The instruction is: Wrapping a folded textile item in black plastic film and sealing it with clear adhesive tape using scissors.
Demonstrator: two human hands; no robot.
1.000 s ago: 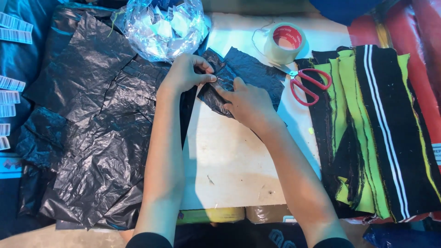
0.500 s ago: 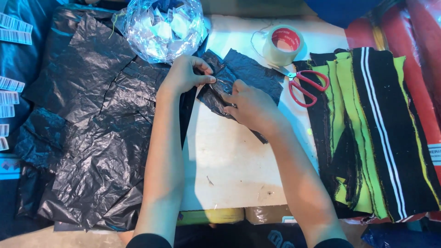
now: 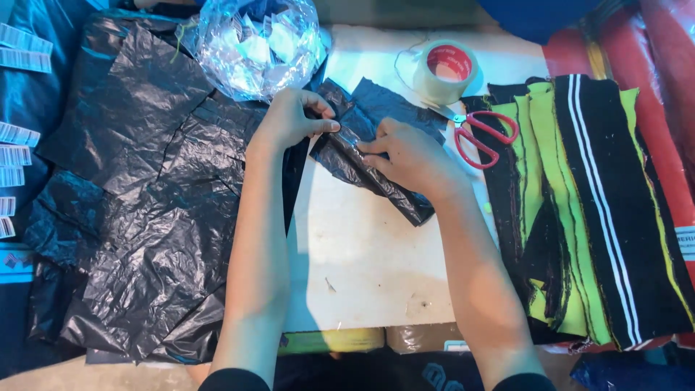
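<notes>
A small packet wrapped in black plastic film (image 3: 376, 170) lies on the white table (image 3: 369, 253), near its far side. My left hand (image 3: 293, 116) pinches the packet's left end between thumb and fingers. My right hand (image 3: 409, 156) rests on top of the packet and presses a fold or a strip down against it. The middle of the packet is hidden under my right hand.
Several black plastic sheets (image 3: 137, 203) lie spread at the left. A clear bag of white tags (image 3: 257, 43) sits at the back. A roll of clear tape (image 3: 443, 71) and red-handled scissors (image 3: 481, 137) lie beside a stack of black and green striped fabric (image 3: 586, 210).
My right hand has slid slightly along the packet, smoothing the wrap. My left hand keeps its pinch in the same spot.
</notes>
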